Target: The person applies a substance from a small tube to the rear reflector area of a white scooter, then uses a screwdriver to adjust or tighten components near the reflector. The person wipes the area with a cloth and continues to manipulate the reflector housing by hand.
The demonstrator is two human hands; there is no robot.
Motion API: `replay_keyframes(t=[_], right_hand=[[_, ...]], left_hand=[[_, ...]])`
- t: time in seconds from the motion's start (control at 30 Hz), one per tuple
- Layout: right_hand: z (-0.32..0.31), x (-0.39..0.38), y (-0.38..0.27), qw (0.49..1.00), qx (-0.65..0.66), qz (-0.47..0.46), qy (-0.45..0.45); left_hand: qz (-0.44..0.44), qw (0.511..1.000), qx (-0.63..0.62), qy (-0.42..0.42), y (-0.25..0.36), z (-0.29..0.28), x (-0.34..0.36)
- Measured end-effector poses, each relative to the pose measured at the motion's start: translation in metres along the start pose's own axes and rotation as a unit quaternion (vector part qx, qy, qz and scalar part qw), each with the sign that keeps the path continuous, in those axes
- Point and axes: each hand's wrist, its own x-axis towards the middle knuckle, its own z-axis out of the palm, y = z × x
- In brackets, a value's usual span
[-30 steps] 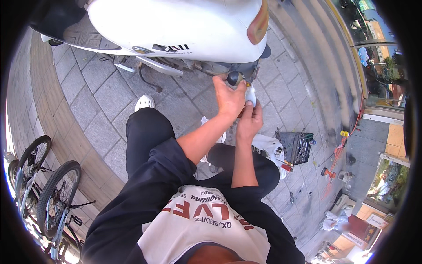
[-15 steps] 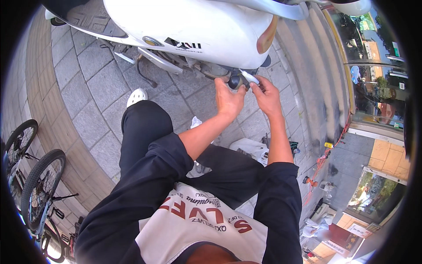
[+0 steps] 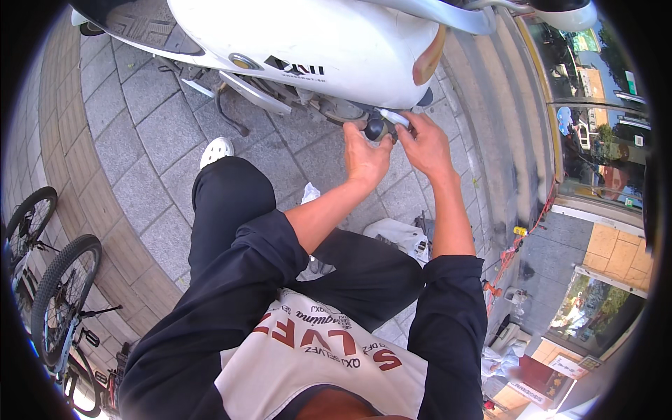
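**Two hands at the underside of a white scooter**

The person crouches on grey paving beside a white scooter (image 3: 336, 49). The left hand (image 3: 365, 155) closes its fingers around a small dark round part (image 3: 374, 129) under the scooter's body, at about one o'clock in the view. The right hand (image 3: 425, 143), just beside it, pinches a slim white tube (image 3: 393, 117) whose tip points at the part. A white bag (image 3: 395, 234) lies on the pavers near the knees. Bicycle wheels (image 3: 59, 294) stand at eight o'clock.
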Motion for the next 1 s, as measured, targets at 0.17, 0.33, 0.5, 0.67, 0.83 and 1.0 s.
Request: replay_keyframes(t=[0.17,0.33,0.5,0.67,0.83,1.0], right_hand=[[-0.005,0.006,-0.005,0.999,-0.044,-0.002,-0.022],[-0.01,0.011,-0.019,0.996,-0.084,-0.013,-0.029],[-0.011,0.017,-0.033,0.99,-0.13,-0.032,-0.042],[-0.01,0.017,-0.042,0.977,-0.19,-0.081,-0.046],[-0.006,0.018,-0.042,0.961,-0.233,-0.141,-0.041],[-0.007,0.02,-0.041,0.96,-0.22,-0.17,-0.036]], left_hand=[[0.01,1.0,0.004,0.002,0.0,-0.001,0.0],[0.0,1.0,0.006,-0.002,0.002,-0.001,0.0],[0.008,1.0,0.009,0.002,0.002,-0.002,0.0],[0.009,0.999,0.036,0.012,0.002,0.0,0.0],[-0.002,1.0,0.022,-0.001,-0.003,0.001,0.002],[0.014,1.0,0.022,0.002,-0.008,0.003,0.003]])
